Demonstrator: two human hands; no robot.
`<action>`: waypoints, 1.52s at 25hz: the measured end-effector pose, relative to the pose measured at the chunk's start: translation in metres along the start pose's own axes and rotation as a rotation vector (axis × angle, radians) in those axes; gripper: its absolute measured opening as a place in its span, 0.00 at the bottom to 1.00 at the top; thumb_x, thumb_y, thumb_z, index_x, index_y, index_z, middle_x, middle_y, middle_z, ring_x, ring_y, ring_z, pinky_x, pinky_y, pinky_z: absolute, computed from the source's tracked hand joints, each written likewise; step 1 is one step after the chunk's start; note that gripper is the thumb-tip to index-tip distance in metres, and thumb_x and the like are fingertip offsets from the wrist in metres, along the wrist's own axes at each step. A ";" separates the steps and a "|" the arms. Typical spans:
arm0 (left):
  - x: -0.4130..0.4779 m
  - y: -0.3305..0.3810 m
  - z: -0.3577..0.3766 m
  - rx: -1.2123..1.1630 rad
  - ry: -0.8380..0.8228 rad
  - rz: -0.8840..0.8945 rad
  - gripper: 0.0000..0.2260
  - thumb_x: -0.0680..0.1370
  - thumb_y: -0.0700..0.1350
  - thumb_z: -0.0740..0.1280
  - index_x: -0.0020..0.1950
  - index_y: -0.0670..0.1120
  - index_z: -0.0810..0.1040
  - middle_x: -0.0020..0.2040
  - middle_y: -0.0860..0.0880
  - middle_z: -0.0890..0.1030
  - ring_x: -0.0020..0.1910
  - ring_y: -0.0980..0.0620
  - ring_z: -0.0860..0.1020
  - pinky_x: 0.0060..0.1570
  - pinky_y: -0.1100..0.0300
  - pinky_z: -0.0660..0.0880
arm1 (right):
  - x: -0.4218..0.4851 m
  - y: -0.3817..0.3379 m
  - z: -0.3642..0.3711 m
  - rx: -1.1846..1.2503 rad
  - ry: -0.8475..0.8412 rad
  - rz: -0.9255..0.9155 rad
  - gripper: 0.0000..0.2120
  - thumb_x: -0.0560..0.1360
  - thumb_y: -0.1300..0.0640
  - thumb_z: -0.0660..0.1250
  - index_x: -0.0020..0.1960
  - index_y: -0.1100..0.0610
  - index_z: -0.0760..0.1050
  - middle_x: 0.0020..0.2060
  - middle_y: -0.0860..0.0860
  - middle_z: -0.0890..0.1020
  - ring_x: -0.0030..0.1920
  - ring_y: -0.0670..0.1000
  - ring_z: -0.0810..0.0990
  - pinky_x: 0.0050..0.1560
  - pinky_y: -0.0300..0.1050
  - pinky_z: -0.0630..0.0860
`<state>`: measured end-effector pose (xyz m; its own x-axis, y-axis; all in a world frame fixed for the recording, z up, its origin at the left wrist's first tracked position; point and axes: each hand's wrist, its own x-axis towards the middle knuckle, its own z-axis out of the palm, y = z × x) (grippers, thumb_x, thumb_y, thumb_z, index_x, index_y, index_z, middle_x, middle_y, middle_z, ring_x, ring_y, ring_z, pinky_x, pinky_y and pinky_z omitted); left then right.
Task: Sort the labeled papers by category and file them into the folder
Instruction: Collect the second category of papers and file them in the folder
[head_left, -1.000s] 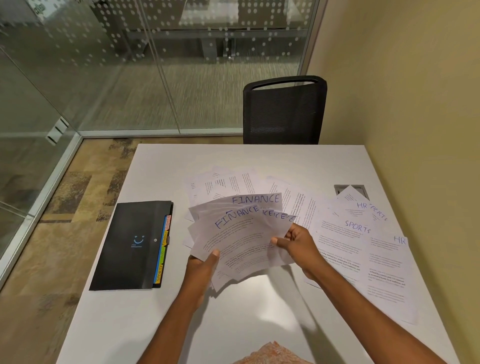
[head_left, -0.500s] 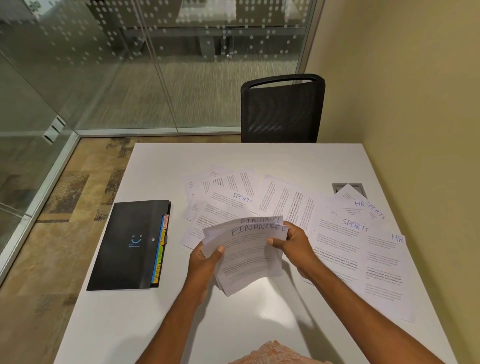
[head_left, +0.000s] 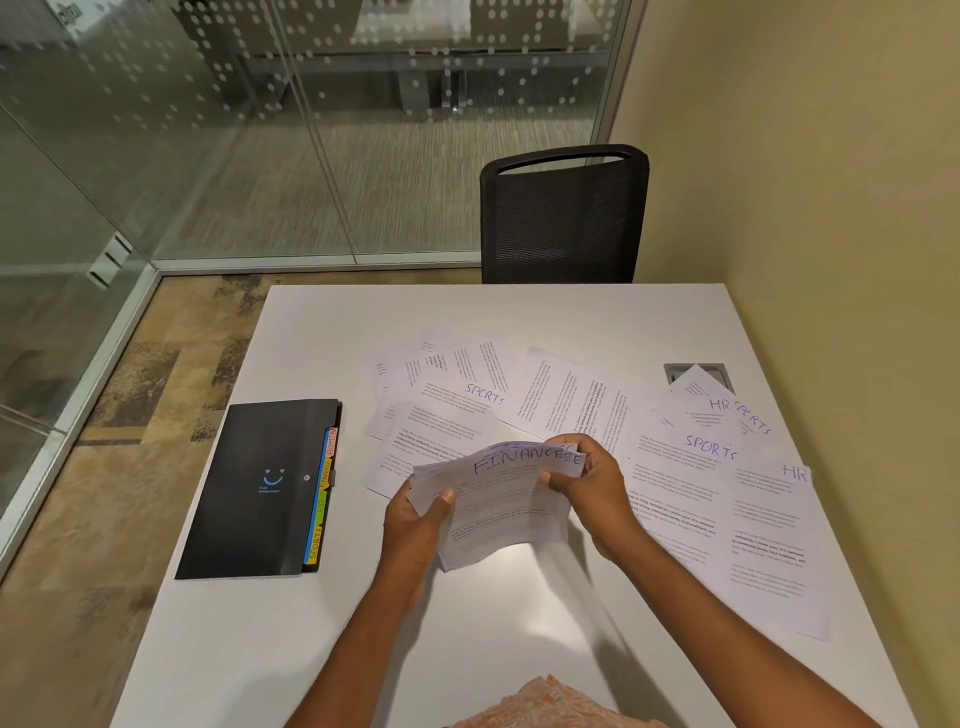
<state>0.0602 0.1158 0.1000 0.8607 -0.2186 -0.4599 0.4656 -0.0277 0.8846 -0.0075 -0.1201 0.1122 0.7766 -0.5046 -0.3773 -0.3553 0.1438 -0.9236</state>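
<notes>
the finance stack (head_left: 498, 512) is held just off the table (head_left: 519, 317), over the middle of its near half, between both hands. the grip reads as a squaring-up. the left hand (head_left: 415, 525) lays its thumb over the stack's left edge with the fingers curled behind, and the right hand (head_left: 589, 483) pinches the top right corner, fingers curled over the far edge beside the handwritten word. the labels lie almost one on another, with a few letters stepping out at the right end. the sheets are therefore gathered but not quite flush, which is likely why both sides are clamped at once. the folder (head_left: 260, 488) lies shut and flat on the left of the table, well apart from the hands. its coloured tabs (head_left: 323, 493) face the papers, so the category names can be read from the seat. the loose sheets are fanned over the far and right parts of the table with labels up: a sports sheet (head_left: 709, 449) and an hr sheet (head_left: 774, 519) to the right, a far sports sheet (head_left: 470, 392) beyond the hands. they are presumably left spread so that each category shows at a glance. with the folder closed, filing looks not yet begun.
</notes>
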 end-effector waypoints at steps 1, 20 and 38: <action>0.000 0.000 -0.001 -0.011 0.004 0.019 0.14 0.81 0.41 0.74 0.64 0.53 0.82 0.56 0.51 0.88 0.56 0.49 0.85 0.48 0.56 0.83 | 0.000 0.001 -0.002 0.023 0.001 -0.011 0.18 0.73 0.74 0.75 0.56 0.55 0.81 0.49 0.51 0.86 0.48 0.47 0.84 0.45 0.43 0.82; 0.007 -0.016 -0.002 0.026 0.003 0.051 0.11 0.78 0.38 0.76 0.58 0.49 0.82 0.56 0.46 0.87 0.58 0.47 0.84 0.55 0.54 0.80 | -0.007 0.019 0.002 0.062 -0.038 0.029 0.23 0.69 0.79 0.72 0.56 0.57 0.84 0.45 0.52 0.85 0.47 0.50 0.82 0.46 0.41 0.79; 0.016 -0.033 0.007 0.117 0.005 -0.016 0.19 0.84 0.38 0.67 0.74 0.51 0.75 0.66 0.50 0.82 0.66 0.49 0.79 0.61 0.56 0.76 | -0.005 0.045 0.009 0.019 0.024 0.067 0.22 0.68 0.79 0.70 0.49 0.55 0.87 0.49 0.54 0.88 0.51 0.53 0.83 0.49 0.49 0.79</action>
<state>0.0578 0.1066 0.0642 0.8544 -0.2128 -0.4740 0.4522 -0.1446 0.8801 -0.0230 -0.1036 0.0718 0.7386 -0.5131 -0.4372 -0.3965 0.1938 -0.8973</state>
